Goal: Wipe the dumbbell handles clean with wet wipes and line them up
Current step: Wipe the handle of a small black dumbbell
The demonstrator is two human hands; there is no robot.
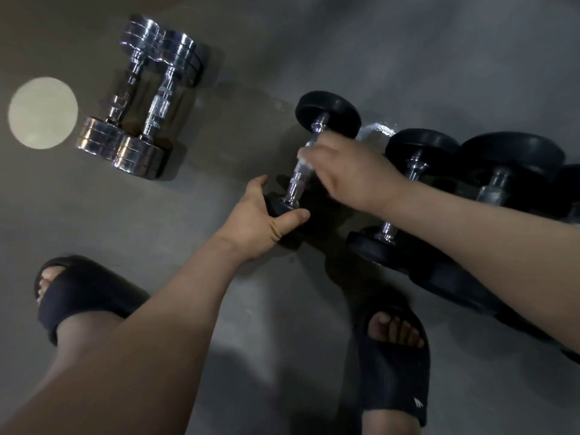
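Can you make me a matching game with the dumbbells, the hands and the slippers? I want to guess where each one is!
Things:
1. chrome dumbbells
2. left hand
3. right hand
4. slippers

Where:
A. gripping the near end of the black dumbbell
B. on the person's feet
C. side by side on the floor, with no hand on them
D. holding a wet wipe against the black dumbbell's handle

Pairs: 1-C, 2-A, 3-D, 4-B.
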